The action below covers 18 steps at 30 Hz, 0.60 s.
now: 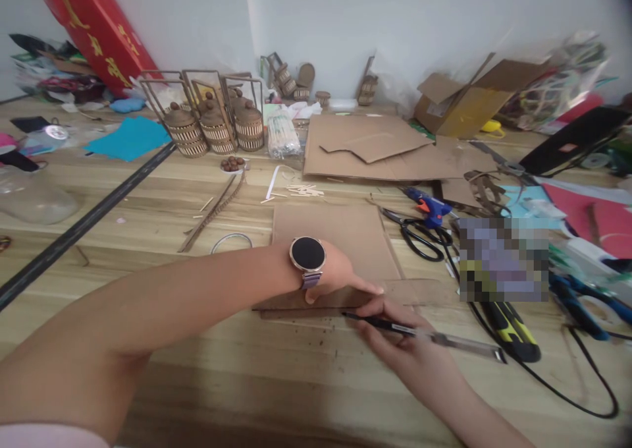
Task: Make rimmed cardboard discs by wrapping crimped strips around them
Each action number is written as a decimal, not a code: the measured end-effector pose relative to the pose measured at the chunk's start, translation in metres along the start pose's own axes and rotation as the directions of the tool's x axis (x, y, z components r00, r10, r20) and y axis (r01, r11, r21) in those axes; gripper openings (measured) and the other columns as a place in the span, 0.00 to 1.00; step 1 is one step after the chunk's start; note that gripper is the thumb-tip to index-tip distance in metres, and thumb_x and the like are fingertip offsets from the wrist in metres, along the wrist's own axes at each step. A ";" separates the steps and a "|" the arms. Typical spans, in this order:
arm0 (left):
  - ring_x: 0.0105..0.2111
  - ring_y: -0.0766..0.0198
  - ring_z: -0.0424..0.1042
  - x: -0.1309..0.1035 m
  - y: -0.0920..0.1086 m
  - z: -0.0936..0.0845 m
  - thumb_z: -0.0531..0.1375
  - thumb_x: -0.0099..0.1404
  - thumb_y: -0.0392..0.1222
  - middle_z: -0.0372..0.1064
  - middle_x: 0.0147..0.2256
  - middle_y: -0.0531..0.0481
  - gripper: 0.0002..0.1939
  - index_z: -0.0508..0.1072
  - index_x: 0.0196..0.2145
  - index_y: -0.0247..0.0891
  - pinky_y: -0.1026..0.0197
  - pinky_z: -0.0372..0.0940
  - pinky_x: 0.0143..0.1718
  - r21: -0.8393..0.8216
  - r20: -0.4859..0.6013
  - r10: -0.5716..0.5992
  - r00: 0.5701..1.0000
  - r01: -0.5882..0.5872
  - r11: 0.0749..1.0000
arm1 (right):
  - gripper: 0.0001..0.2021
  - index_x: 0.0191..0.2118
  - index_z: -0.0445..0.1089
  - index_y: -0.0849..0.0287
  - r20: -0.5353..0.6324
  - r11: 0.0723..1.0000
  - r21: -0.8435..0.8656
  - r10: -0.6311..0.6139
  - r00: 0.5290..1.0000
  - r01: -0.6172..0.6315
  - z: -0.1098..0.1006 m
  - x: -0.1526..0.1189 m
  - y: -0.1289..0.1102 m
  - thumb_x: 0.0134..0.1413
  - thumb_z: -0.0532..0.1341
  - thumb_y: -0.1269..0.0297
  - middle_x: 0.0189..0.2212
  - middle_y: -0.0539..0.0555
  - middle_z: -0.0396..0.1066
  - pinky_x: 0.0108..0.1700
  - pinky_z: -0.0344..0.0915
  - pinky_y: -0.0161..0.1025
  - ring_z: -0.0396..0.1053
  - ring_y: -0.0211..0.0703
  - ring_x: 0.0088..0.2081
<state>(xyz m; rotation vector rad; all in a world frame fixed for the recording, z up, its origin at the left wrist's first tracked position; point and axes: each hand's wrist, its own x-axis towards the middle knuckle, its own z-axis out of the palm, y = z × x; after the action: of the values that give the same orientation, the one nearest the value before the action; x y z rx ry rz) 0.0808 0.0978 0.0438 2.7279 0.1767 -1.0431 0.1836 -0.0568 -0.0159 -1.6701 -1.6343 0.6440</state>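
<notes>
My left hand [340, 271], with a round watch [308, 255] on its wrist, presses down on cardboard, its thumb and index finger spread apart. Beneath it lie a square cardboard sheet [330, 223] and a narrow cardboard strip [417, 292] set across the sheet's near part, jutting past its right side. A pen [388, 326] with a black front and a clear barrel is gripped in my right hand [415, 352]. Its tip is by the near edge of the cardboard, pointing left. Fingertips of both hands come close together at the strip.
Right of the sheet are black-handled scissors [419, 237], a blue glue gun [428, 205] and a looping black cable [567, 405]. Larger cardboard pieces [340, 148] lie behind. Several small lidded basket-like models [216, 130] stand at back left, near brown beads [232, 164] and small sticks [303, 191].
</notes>
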 end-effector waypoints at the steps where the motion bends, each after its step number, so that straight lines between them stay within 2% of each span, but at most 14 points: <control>1: 0.35 0.50 0.76 0.000 0.000 0.000 0.73 0.43 0.26 0.79 0.37 0.50 0.64 0.44 0.68 0.58 0.57 0.67 0.36 0.002 -0.008 -0.007 1.000 0.007 1.000 | 0.08 0.28 0.72 0.55 -0.006 1.000 0.004 -0.009 1.000 0.009 0.003 0.002 -0.002 0.55 0.59 0.60 0.24 0.50 0.75 0.30 0.67 0.36 0.72 0.43 0.28; 6: 0.35 0.52 0.76 -0.003 0.002 0.000 0.73 0.44 0.27 0.79 0.38 0.51 0.63 0.44 0.68 0.56 0.60 0.66 0.34 0.023 -0.030 0.002 1.000 -0.001 1.000 | 0.07 0.28 0.71 0.54 -0.010 1.000 -0.020 -0.012 1.000 0.012 0.011 0.005 -0.003 0.54 0.59 0.61 0.26 0.50 0.76 0.30 0.66 0.37 0.72 0.43 0.29; 11: 0.37 0.50 0.76 -0.003 0.002 -0.001 0.73 0.47 0.29 0.79 0.42 0.45 0.63 0.40 0.69 0.53 0.59 0.66 0.34 0.045 -0.008 0.017 1.000 -0.017 0.999 | 0.07 0.28 0.71 0.54 -0.021 1.000 -0.007 -0.016 1.000 0.016 0.010 0.005 0.001 0.55 0.59 0.62 0.26 0.50 0.75 0.32 0.67 0.37 0.73 0.43 0.30; 15: 0.37 0.50 0.76 0.002 -0.002 0.002 0.74 0.46 0.31 0.78 0.43 0.45 0.64 0.39 0.69 0.54 0.57 0.67 0.36 0.046 0.014 0.034 0.999 -0.035 0.998 | 0.08 0.30 0.73 0.55 -0.037 0.999 0.030 0.035 0.999 -0.034 -0.006 0.001 0.013 0.55 0.59 0.59 0.30 0.52 0.77 0.34 0.71 0.37 0.75 0.45 0.34; 18: 0.35 0.52 0.77 0.005 -0.004 0.006 0.74 0.42 0.29 0.79 0.40 0.49 0.66 0.41 0.68 0.60 0.57 0.67 0.37 0.024 -0.015 0.026 1.000 -0.026 0.999 | 0.08 0.30 0.73 0.54 -0.068 0.994 -0.064 0.082 0.994 -0.087 -0.027 -0.005 0.028 0.55 0.60 0.58 0.27 0.52 0.77 0.33 0.71 0.37 0.75 0.45 0.32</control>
<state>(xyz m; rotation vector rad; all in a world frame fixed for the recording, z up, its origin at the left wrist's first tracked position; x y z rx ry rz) 0.0803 0.1005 0.0356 2.7525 0.1320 -1.0236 0.2216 -0.0642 -0.0209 -1.7982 -1.5611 0.5749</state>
